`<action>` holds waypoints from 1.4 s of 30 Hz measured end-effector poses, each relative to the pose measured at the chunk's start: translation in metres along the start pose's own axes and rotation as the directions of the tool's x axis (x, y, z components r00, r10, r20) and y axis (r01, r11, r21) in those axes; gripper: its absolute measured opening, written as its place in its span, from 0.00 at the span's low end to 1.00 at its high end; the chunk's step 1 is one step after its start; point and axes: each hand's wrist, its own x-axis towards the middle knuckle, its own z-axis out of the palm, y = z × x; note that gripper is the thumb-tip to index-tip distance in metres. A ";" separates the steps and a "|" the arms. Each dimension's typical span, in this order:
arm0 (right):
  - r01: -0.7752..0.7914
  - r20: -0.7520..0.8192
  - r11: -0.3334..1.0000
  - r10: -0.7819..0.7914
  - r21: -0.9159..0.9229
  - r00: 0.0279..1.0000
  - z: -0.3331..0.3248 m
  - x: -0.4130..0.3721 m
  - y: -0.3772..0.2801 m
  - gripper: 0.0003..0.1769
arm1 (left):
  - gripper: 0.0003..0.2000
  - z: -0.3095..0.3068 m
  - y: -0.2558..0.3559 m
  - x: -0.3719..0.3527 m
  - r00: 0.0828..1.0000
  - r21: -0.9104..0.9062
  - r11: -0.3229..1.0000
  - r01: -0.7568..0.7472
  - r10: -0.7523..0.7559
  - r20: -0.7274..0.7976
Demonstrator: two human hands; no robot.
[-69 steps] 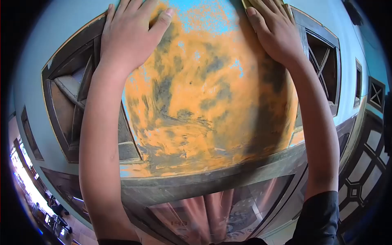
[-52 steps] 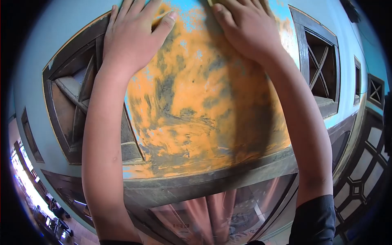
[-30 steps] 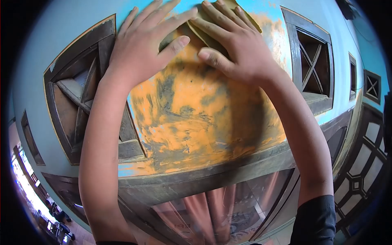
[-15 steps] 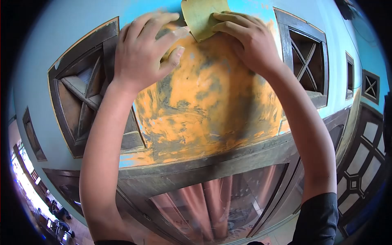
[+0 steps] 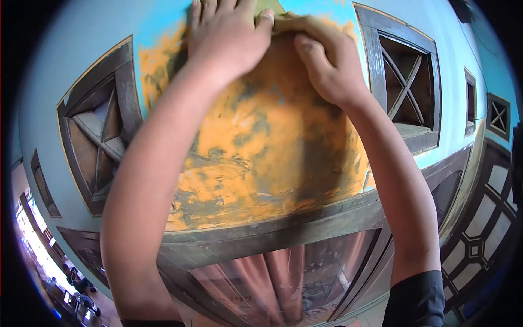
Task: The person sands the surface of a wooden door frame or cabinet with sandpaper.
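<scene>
A yellow-green sheet that looks like sandpaper [image 5: 274,7] shows at the top edge, between my two hands, mostly hidden by them. My left hand [image 5: 231,35] reaches up with its fingers stretched and slightly apart, their tips near the upper picture edge. Its thumb lies at the sheet's edge. With bent fingers, my right hand [image 5: 329,60] grips the sheet from the right, thumb pointing up beneath them. Behind both hands is a wall patch [image 5: 239,147] coated in orange and smeared with dark grey.
Wooden vent frames with crossed slats flank the patch, one on the left [image 5: 125,71] and one on the right [image 5: 376,71]. Below runs a dark wooden beam [image 5: 272,229] over glass with reddish curtains [image 5: 283,272]. A panelled door [image 5: 479,218] stands far right.
My left hand has moved up and right to meet the sheet. My right hand has shifted slightly down and turned, its thumb now showing. Less of the sheet is visible.
</scene>
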 end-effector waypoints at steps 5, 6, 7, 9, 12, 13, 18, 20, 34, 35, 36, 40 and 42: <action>-0.193 -0.143 0.977 0.205 0.090 0.968 -0.012 0.002 -0.011 0.19 | 0.33 -0.035 0.006 0.012 0.998 0.044 0.999 0.015 -0.017 0.056; -0.133 -0.193 0.989 0.142 0.062 0.971 -0.009 0.003 -0.005 0.17 | 0.33 -0.036 0.007 0.015 0.998 0.100 0.994 0.038 -0.042 0.045; -0.073 -0.241 0.997 0.078 0.031 0.967 -0.007 0.004 0.001 0.15 | 0.33 -0.033 0.006 0.019 0.998 0.151 0.988 0.036 -0.043 0.046; -0.016 -0.276 1.000 0.022 0.024 0.961 -0.006 0.005 0.007 0.16 | 0.34 -0.022 0.000 0.031 0.998 0.248 0.969 0.004 -0.021 0.062; 0.035 -0.311 0.997 -0.014 0.062 0.950 -0.001 0.004 0.012 0.17 | 0.33 0.001 -0.002 0.052 0.998 0.417 0.908 -0.037 0.010 0.067; 0.040 -0.311 0.997 -0.018 0.066 0.950 -0.001 0.004 0.012 0.17 | 0.33 0.004 -0.001 0.055 0.998 0.475 0.879 -0.040 0.014 0.058; 0.011 -0.295 1.000 -0.010 0.002 0.955 -0.006 0.003 0.009 0.17 | 0.31 -0.019 0.008 0.043 1.000 0.086 0.996 0.016 -0.015 -0.008; 0.019 -0.301 1.000 -0.014 0.014 0.954 -0.005 0.004 0.011 0.18 | 0.31 -0.022 0.009 0.043 0.999 0.060 0.998 0.031 -0.031 -0.007; -0.037 -0.481 0.999 0.018 -0.030 0.876 -0.005 0.002 0.017 0.27 | 0.30 -0.028 0.007 0.021 0.988 0.060 0.988 -0.142 0.138 0.068; -0.036 -0.469 0.998 0.003 -0.060 0.883 -0.006 0.002 0.018 0.27 | 0.30 -0.028 -0.007 0.029 0.997 0.044 0.998 -0.052 0.050 0.053; -0.036 -0.460 0.995 -0.010 -0.092 0.888 -0.007 0.003 0.015 0.27 | 0.30 -0.028 -0.011 0.031 0.999 0.047 0.999 0.006 -0.007 0.040; 0.012 -0.454 0.994 -0.059 -0.106 0.889 -0.010 -0.002 0.005 0.28 | 0.29 -0.016 -0.006 0.030 0.999 0.081 0.996 0.031 -0.030 -0.014; -0.003 -0.493 1.000 -0.009 -0.022 0.870 -0.003 0.002 0.020 0.30 | 0.30 0.001 0.006 0.019 0.984 0.188 0.970 -0.152 0.167 -0.064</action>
